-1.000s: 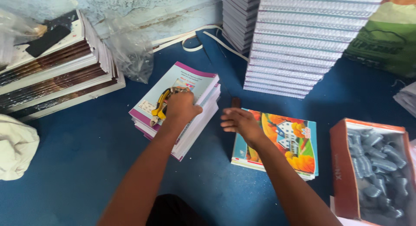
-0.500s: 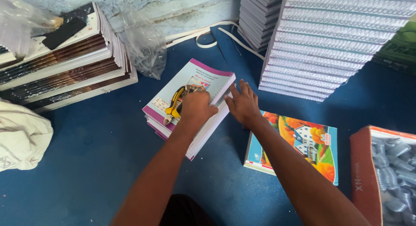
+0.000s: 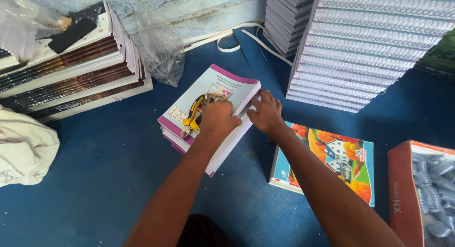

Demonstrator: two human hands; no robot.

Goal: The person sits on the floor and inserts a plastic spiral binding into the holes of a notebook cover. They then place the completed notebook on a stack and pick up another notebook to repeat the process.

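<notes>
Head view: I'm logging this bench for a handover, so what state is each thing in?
Left hand: pressed on the pliers.
Right hand: fingers at the booklet stack's right edge.
Pliers: yellow-handled, lying on the top booklet.
Booklet stack: closed, flat, slightly fanned.
Colourful notebook: closed, flat on the blue surface.
Spiral-bound stack: tall, neatly piled.
Red box: open, holding grey coils.
Plastic bag: crumpled.

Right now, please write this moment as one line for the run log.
left hand: on pink-edged book stack, holding yellow-handled pliers | right hand: on stack's right edge | colourful book: beside, untouched | surface: blue table
</notes>
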